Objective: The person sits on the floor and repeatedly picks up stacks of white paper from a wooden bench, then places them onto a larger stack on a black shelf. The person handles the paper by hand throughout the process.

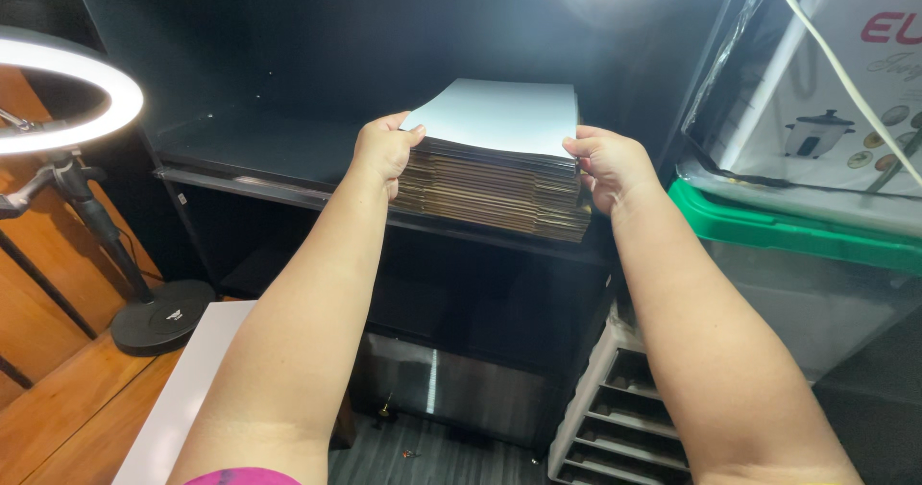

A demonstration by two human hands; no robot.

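Observation:
A thick stack of flat cardboard sheets (495,187) with a pale grey-blue top sheet (504,115) rests on a black shelf (259,189). My left hand (382,151) grips the stack's left edge, thumb on the top sheet's corner. On the stack's right edge, my right hand (607,165) holds with fingers curled against the side. Both arms reach forward from the bottom of the view.
A lit ring light (72,86) on a black stand (158,314) is at left over a wooden floor. A clear bin with a green lid (788,228) and a boxed appliance (836,91) stand at right. A grey drawer rack (624,408) sits below. A white board (187,394) lies lower left.

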